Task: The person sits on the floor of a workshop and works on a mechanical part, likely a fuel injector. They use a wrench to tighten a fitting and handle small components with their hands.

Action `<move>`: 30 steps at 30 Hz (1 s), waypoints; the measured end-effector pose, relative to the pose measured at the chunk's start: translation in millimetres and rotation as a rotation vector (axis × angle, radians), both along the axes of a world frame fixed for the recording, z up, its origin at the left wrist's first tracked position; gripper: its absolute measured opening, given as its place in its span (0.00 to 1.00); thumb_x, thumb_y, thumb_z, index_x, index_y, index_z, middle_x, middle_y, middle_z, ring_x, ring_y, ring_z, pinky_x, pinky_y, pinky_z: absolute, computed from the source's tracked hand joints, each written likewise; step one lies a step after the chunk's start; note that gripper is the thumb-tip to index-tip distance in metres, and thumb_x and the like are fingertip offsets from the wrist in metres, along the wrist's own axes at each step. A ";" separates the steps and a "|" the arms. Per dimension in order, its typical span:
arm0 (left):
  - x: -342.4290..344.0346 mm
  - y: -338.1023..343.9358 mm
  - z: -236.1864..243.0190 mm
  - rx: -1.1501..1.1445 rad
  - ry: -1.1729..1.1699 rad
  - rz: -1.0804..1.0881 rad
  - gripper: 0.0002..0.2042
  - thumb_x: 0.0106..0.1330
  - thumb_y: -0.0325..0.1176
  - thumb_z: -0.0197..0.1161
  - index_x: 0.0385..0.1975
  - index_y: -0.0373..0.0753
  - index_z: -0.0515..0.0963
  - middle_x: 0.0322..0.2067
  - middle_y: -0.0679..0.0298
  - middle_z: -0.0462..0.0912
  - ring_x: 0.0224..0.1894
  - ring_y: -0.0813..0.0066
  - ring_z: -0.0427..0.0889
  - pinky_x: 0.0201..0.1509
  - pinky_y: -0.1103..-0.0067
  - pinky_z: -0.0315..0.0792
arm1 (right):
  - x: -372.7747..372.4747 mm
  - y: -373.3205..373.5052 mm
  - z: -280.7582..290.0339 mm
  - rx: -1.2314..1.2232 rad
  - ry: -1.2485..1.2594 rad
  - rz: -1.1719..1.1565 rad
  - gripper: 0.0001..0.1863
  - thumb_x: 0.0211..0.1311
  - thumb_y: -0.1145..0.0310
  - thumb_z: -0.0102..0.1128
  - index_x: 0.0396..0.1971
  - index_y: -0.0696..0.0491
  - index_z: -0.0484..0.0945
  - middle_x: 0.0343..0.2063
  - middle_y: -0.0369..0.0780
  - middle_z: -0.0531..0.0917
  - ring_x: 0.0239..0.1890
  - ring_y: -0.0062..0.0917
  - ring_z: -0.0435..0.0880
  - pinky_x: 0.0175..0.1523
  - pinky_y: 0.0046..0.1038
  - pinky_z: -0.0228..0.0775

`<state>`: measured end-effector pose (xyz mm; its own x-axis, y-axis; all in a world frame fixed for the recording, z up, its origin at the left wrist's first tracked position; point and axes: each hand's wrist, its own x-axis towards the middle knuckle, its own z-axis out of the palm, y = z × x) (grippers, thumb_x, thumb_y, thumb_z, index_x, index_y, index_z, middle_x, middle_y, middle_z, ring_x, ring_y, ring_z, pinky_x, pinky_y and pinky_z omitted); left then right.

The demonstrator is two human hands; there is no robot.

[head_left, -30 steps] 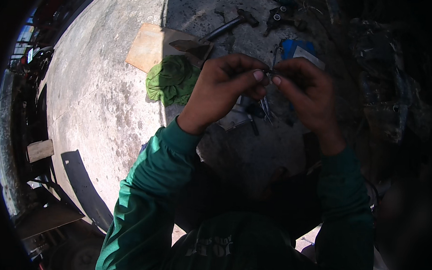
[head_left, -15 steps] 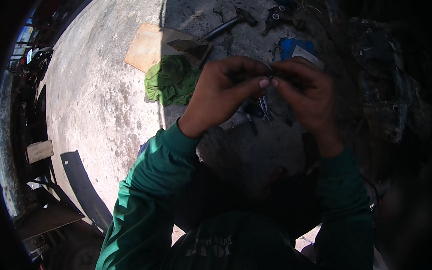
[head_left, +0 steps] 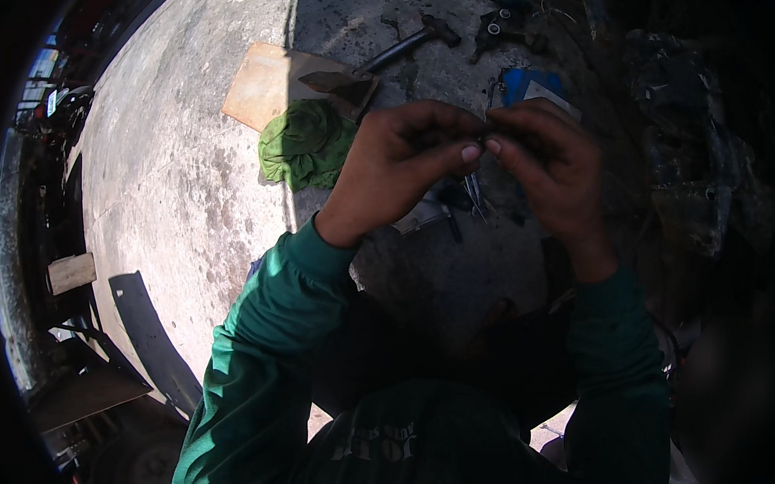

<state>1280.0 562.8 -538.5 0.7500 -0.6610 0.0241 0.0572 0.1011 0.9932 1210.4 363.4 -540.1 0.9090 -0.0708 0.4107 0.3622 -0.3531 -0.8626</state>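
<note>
The two hands are closer now. A second ago, there was a little gap between the fingertips, and a bit of a small dark thing (head_left: pixel 484 138) showed there. Now the tips almost meet, and they hide most of it. In the last half second the hands have hardly moved.

The left hand (head_left: pixel 394 164) pinches with its thumb and first finger. The right hand (head_left: pixel 561 167) pinches the same way, just beside it. Both seem to hold the small dark thing, right between their tips and up above the floor (head_left: pixel 169 140). It is too tiny and too dark to tell what it is. The change looks like a tighter, more careful grip, so I think this is fine finger work that needs both hands.

Nothing on the floor has moved that I can see. A thin shiny tool (head_left: pixel 474 194) shows just below the fingers, near a grey part (head_left: pixel 421 216). The green cloth (head_left: pixel 304 145) lies to the left, against the brown board (head_left: pixel 258 84). The hammer (head_left: pixel 403 51) and the blue thing (head_left: pixel 518 83) lie farther off, past the hands.
</note>
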 end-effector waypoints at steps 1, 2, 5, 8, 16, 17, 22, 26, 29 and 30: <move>0.1 0.0 -1.0 0.000 0.001 0.002 0.13 0.67 0.26 0.69 0.48 0.28 0.80 0.40 0.57 0.87 0.42 0.76 0.86 0.48 0.80 0.80 | 0.1 0.2 0.5 -0.025 -0.012 -0.005 0.11 0.61 0.76 0.68 0.44 0.60 0.84 0.36 0.40 0.84 0.39 0.25 0.86 0.43 0.25 0.78; 0.3 0.0 -1.5 0.000 0.002 0.004 0.13 0.66 0.26 0.69 0.48 0.28 0.80 0.40 0.57 0.87 0.42 0.76 0.86 0.48 0.80 0.80 | 0.2 0.5 1.7 -0.049 -0.025 -0.010 0.11 0.61 0.76 0.68 0.44 0.60 0.84 0.36 0.40 0.84 0.39 0.25 0.86 0.42 0.25 0.78; 0.7 -0.1 -1.3 0.010 -0.019 0.004 0.13 0.66 0.25 0.69 0.48 0.29 0.81 0.41 0.58 0.87 0.44 0.76 0.86 0.49 0.80 0.80 | -0.1 0.5 3.2 -0.121 -0.066 -0.035 0.12 0.60 0.76 0.69 0.44 0.59 0.84 0.36 0.40 0.84 0.38 0.26 0.86 0.42 0.25 0.78; 0.5 -1.2 -2.5 0.004 -0.054 0.015 0.13 0.65 0.25 0.70 0.47 0.30 0.82 0.41 0.59 0.87 0.46 0.76 0.85 0.50 0.80 0.79 | -0.8 0.3 4.5 -0.167 -0.104 -0.057 0.12 0.59 0.77 0.69 0.44 0.58 0.84 0.36 0.40 0.84 0.38 0.26 0.86 0.41 0.26 0.79; 1.2 -2.9 -5.0 -0.004 -0.036 0.015 0.12 0.65 0.25 0.70 0.46 0.31 0.82 0.41 0.60 0.87 0.45 0.77 0.85 0.50 0.80 0.79 | -2.1 0.8 6.0 -0.256 -0.177 -0.072 0.14 0.58 0.77 0.71 0.45 0.57 0.83 0.38 0.41 0.84 0.38 0.26 0.87 0.38 0.26 0.80; 1.5 -3.2 -4.4 0.002 -0.045 0.009 0.12 0.65 0.25 0.70 0.46 0.31 0.82 0.41 0.60 0.87 0.44 0.77 0.85 0.49 0.80 0.79 | -1.9 0.6 6.0 -0.260 -0.187 -0.072 0.14 0.57 0.77 0.71 0.45 0.57 0.83 0.38 0.41 0.83 0.38 0.26 0.87 0.38 0.26 0.80; 1.4 -2.8 -3.0 0.014 -0.015 0.004 0.12 0.66 0.25 0.69 0.47 0.31 0.81 0.41 0.60 0.87 0.44 0.77 0.85 0.49 0.80 0.79 | -2.3 2.4 4.7 -0.257 -0.192 -0.076 0.14 0.57 0.78 0.71 0.45 0.57 0.83 0.39 0.41 0.83 0.37 0.26 0.87 0.37 0.26 0.80; 1.2 -2.7 -3.4 -0.006 0.026 0.003 0.12 0.66 0.26 0.69 0.47 0.31 0.81 0.41 0.60 0.87 0.44 0.77 0.85 0.49 0.80 0.79 | -1.7 3.1 4.8 -0.261 -0.208 -0.075 0.14 0.58 0.78 0.70 0.45 0.57 0.83 0.38 0.41 0.83 0.36 0.27 0.87 0.37 0.26 0.80; 2.5 -1.7 -3.2 -0.012 0.025 -0.011 0.12 0.66 0.26 0.69 0.47 0.31 0.82 0.41 0.60 0.87 0.44 0.77 0.85 0.49 0.80 0.79 | -1.1 0.9 7.3 -0.267 -0.174 -0.065 0.13 0.59 0.77 0.69 0.45 0.58 0.83 0.36 0.41 0.83 0.36 0.26 0.86 0.37 0.25 0.79; 2.3 -2.0 -2.5 -0.006 0.015 -0.002 0.12 0.66 0.26 0.70 0.47 0.31 0.82 0.41 0.60 0.87 0.44 0.77 0.85 0.49 0.80 0.78 | -1.2 -0.3 8.4 -0.271 -0.154 -0.061 0.12 0.60 0.77 0.69 0.45 0.58 0.83 0.36 0.41 0.83 0.35 0.25 0.86 0.37 0.25 0.79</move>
<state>1282.4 560.8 -541.0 0.7490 -0.6624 0.0166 0.0725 0.1068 0.9916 1209.2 363.1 -531.7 0.8320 0.0078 0.5547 0.4528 -0.5873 -0.6709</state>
